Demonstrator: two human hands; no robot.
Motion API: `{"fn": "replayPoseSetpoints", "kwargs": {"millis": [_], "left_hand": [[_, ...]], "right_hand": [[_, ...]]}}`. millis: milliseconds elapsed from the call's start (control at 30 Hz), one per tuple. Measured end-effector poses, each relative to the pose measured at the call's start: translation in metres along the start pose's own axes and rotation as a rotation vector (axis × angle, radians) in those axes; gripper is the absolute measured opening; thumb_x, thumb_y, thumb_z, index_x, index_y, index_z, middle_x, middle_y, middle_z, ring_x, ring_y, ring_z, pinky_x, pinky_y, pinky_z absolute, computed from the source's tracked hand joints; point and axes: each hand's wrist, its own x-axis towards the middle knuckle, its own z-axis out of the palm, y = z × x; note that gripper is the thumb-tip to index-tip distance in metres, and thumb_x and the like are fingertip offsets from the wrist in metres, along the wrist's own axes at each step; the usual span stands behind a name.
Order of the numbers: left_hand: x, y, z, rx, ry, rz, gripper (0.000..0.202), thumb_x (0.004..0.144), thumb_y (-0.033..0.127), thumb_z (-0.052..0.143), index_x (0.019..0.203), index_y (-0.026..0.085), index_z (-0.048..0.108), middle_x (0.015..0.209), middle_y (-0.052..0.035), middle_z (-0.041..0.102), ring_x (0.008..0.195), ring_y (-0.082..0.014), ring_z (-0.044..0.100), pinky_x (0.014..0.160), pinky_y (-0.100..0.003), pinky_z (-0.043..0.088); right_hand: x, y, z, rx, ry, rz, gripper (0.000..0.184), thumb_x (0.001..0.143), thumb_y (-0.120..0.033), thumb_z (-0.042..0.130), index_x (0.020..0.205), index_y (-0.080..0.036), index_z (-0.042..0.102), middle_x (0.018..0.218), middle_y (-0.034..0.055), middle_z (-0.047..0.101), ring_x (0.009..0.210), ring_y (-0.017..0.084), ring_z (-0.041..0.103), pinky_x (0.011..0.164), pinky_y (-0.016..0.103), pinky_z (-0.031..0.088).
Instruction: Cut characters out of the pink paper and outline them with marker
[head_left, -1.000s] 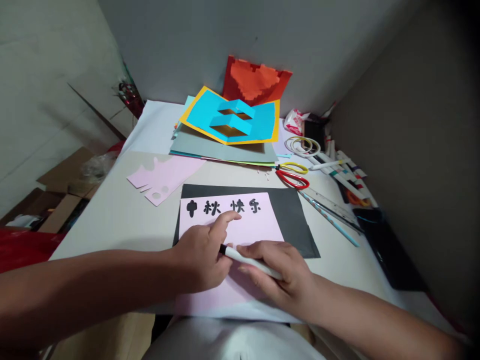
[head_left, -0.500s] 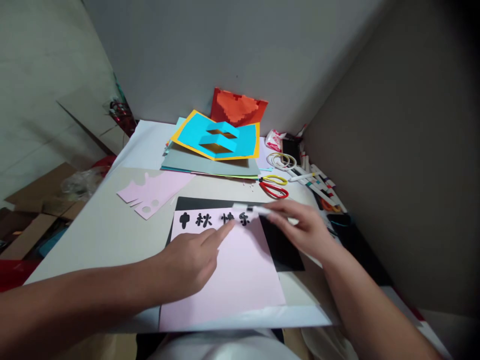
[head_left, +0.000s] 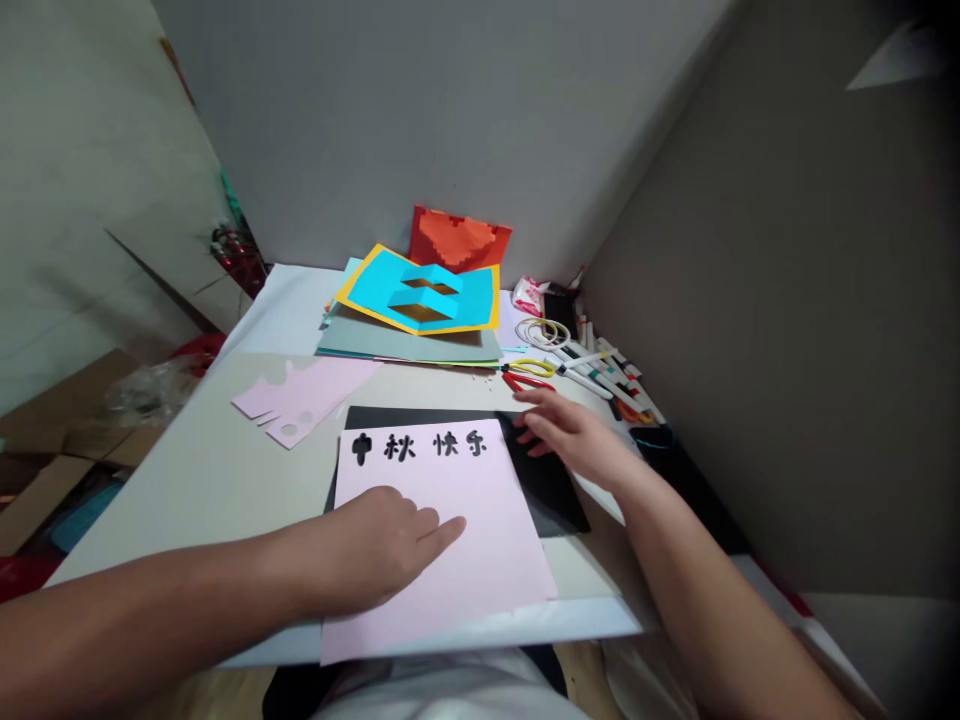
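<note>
- White desk (head_left: pixel 195 510) fills the lower middle of the frame, between grey walls.
- Left hand (head_left: pixel 367 550) lies empty on a pink paper sheet (head_left: pixel 450 580), index finger pointing.
- Right hand (head_left: pixel 574 435), open and empty, sits at the right edge of a black sheet (head_left: pixel 551 495) under the pink one.
- Black Chinese characters (head_left: pixel 420 446) run along the pink sheet's top.
- Red-handled scissors (head_left: pixel 529 381) and markers (head_left: pixel 600 372) lie right of centre.
- Blue pop-up card (head_left: pixel 412 298) tops a paper stack at upper centre.
</note>
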Motion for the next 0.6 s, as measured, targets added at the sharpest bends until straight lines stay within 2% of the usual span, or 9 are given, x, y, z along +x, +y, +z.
{"fn": "replayPoseSetpoints", "kwargs": {"millis": [67,133,200,333,433,533,600], "left_hand": [[0.001,0.0,0.002,0.019,0.01,0.011,0.061,0.085,0.013,0.047,0.145,0.01,0.033,0.087,-0.0061,0.068,0.064,-0.021,0.058,0.057,-0.035,0.034],[0.002,0.0,0.004,0.036,0.029,0.019,0.059,0.087,0.014,0.047,0.144,0.009,0.034,0.087,-0.0065,0.067,0.065,-0.0209,0.058,0.057,-0.035,0.035],[0.003,-0.001,0.006,0.057,0.055,0.024,0.058,0.087,0.013,0.048,0.143,0.009,0.036,0.086,-0.0073,0.066,0.065,-0.0207,0.058,0.058,-0.035,0.035],[0.004,-0.001,0.008,0.108,0.124,0.051,0.057,0.085,0.01,0.049,0.141,0.006,0.038,0.085,-0.009,0.065,0.065,-0.021,0.057,0.058,-0.036,0.037],[0.004,-0.002,0.007,0.133,0.181,0.079,0.053,0.085,0.009,0.047,0.138,0.004,0.039,0.083,-0.0082,0.065,0.063,-0.0218,0.056,0.056,-0.038,0.038],[0.003,-0.003,0.004,0.15,0.226,0.094,0.05,0.085,0.008,0.045,0.135,0.003,0.04,0.08,-0.0068,0.064,0.06,-0.0217,0.055,0.054,-0.038,0.039],[0.003,-0.004,0.003,0.16,0.252,0.099,0.048,0.086,0.008,0.043,0.134,0.004,0.04,0.079,-0.0064,0.064,0.059,-0.0216,0.054,0.053,-0.038,0.04]], "right_hand": [[-0.005,-0.003,0.01,0.055,-0.099,0.023,0.034,0.087,-0.031,0.058,0.12,-0.022,0.062,0.095,0.0073,0.072,0.075,0.02,0.072,0.063,0.036,0.063],[-0.006,-0.004,0.015,0.074,-0.142,0.027,0.037,0.087,-0.03,0.059,0.123,-0.022,0.061,0.099,0.0074,0.072,0.079,0.019,0.072,0.07,0.037,0.063],[-0.005,-0.002,0.015,0.051,-0.125,0.016,0.041,0.086,-0.028,0.061,0.126,-0.02,0.059,0.106,0.0097,0.071,0.092,0.022,0.07,0.081,0.04,0.06],[-0.002,0.001,0.015,-0.022,-0.035,-0.034,0.052,0.079,-0.014,0.063,0.13,-0.021,0.059,0.127,0.0122,0.064,0.12,0.027,0.057,0.102,0.048,0.045],[-0.001,0.003,0.018,0.014,-0.069,-0.071,0.052,0.077,-0.011,0.062,0.128,-0.022,0.059,0.119,0.0082,0.067,0.111,0.023,0.059,0.098,0.042,0.046],[-0.001,0.004,0.022,0.097,-0.081,-0.076,0.047,0.078,-0.016,0.062,0.124,-0.022,0.059,0.105,0.0044,0.066,0.094,0.018,0.061,0.09,0.037,0.05],[-0.001,0.003,0.023,0.167,-0.065,-0.061,0.044,0.078,-0.019,0.063,0.122,-0.021,0.058,0.102,0.0034,0.063,0.093,0.017,0.061,0.089,0.035,0.05]]}}
